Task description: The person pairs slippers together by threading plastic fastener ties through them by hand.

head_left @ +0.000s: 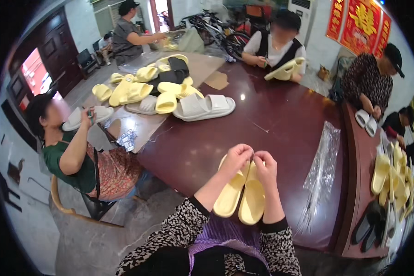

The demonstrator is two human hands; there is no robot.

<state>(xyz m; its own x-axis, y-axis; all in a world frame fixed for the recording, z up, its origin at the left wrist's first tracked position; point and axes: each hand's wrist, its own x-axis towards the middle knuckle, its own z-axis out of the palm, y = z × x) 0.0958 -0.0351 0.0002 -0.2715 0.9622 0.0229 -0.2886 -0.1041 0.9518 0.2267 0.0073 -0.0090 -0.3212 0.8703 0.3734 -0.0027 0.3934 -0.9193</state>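
Over the far end of the yellow slippers (252,204) on the table (285,108), the left hand (237,159) and right hand (266,166) pinch closed, fingertips nearly meeting; anything gripped is too small to tell. The forearms (273,202) flank the slippers, hands angled inward.

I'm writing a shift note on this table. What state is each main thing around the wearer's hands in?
Person's bare left hand: fingertips pinched
Person's bare right hand: fingertips pinched; anything held is too small to tell
Pair of pale yellow slippers: side by side, insoles up
Heap of yellow, grey and black slippers: loosely jumbled
Light grey ribbed slippers: soles down
Clear plastic packaging: wrinkled, lying flat
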